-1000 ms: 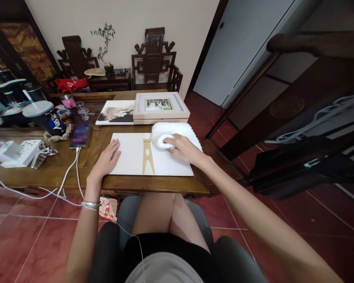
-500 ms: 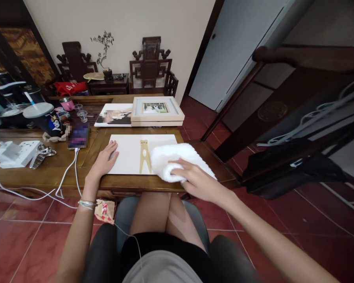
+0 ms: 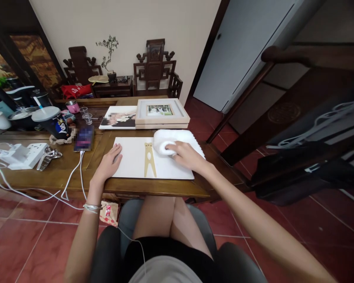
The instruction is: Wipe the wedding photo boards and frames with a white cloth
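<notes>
On the wooden table in front of me lies a flat white panel (image 3: 129, 159). A gold, two-legged stand piece (image 3: 149, 159) runs down its middle. My left hand (image 3: 109, 162) lies flat over the panel's left edge, fingers stretched out, holding nothing. A fluffy white cloth (image 3: 183, 137) is bunched under my right hand (image 3: 187, 156), whose fingers are closed on it. The cloth rests over the panel's far right part and hangs past its right side.
Behind the panel, a light wooden picture frame (image 3: 162, 114) sits beside a photo print (image 3: 118, 117). To the left are a phone (image 3: 83, 138) on a cable, a power strip (image 3: 32, 155), and a lidded black cup (image 3: 57, 125). A dark wooden chair (image 3: 283, 106) stands at the right.
My right hand has pushed the cloth away from me, from the panel's near right corner to its far right part. My left hand stays on the left edge. The view has shifted slightly.
</notes>
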A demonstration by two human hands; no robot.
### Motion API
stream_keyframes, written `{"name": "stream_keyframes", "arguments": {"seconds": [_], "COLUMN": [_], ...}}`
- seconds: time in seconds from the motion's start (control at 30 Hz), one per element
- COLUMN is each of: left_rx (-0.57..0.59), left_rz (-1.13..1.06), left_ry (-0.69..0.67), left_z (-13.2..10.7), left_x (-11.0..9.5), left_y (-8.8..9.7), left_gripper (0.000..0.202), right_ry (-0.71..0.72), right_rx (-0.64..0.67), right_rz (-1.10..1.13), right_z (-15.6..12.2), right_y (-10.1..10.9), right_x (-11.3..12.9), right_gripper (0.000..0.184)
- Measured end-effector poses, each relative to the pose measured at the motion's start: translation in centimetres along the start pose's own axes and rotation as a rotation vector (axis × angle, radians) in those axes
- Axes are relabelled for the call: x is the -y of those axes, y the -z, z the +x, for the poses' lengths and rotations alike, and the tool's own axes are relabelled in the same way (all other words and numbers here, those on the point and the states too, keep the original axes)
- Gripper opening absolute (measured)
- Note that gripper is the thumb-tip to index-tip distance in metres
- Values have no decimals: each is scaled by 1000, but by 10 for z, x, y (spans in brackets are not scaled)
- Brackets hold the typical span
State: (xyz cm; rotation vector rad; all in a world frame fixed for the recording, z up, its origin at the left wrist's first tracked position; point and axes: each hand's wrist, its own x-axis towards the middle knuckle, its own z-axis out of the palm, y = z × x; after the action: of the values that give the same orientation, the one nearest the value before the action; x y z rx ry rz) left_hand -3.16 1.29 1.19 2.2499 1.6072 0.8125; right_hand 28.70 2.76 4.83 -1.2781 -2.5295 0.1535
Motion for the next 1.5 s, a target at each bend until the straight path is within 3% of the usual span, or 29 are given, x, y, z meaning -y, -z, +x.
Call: {"name": "stream_keyframes", "arguments": {"seconds": [0.2,0.33,0.47,0.67,0.77,0.83,1.0,1.13,1.23,1.37,1.5], "left_rx": [13,65,46,67,75,68,57,52,55,61,58], "left_rz": [-16,-67,-48,-3,4,4,13,12,18,30,35], "left_ry": [-2,26,20,-44,-37,-40,-48,-65,-66,-52,-54], "left_z": [0,0,-1,-1,-1,-2,-2,-1,0,0,0], "left_x": [3,6,9,14,14,14,14,16,17,16,15], "left_y": [-1,1,-1,-4,-4,-4,-5,-6,-6,-6,-5], "left_gripper": [52,59,62,61,59,58,56,55,56,57,57], "right_ry": [145,150,146,16,-19,-33,-4,79,94,93,109], "right_rx": [72,160,113,25,-12,-21,15,85,174,223,153], "right_rz": [86,200,155,39,28,23,30,122,242,292,263], "right_z": [-83,-97,-66,18,42,43,-8,-69,-98,-103,-79], "right_y": [22,36,26,4,-1,-3,1,21,38,49,45], "right_x": [52,64,38,-13,-22,-21,5,40,63,69,45], "right_gripper": [48,45,45,46,44,44,45,46,45,43,40]}}
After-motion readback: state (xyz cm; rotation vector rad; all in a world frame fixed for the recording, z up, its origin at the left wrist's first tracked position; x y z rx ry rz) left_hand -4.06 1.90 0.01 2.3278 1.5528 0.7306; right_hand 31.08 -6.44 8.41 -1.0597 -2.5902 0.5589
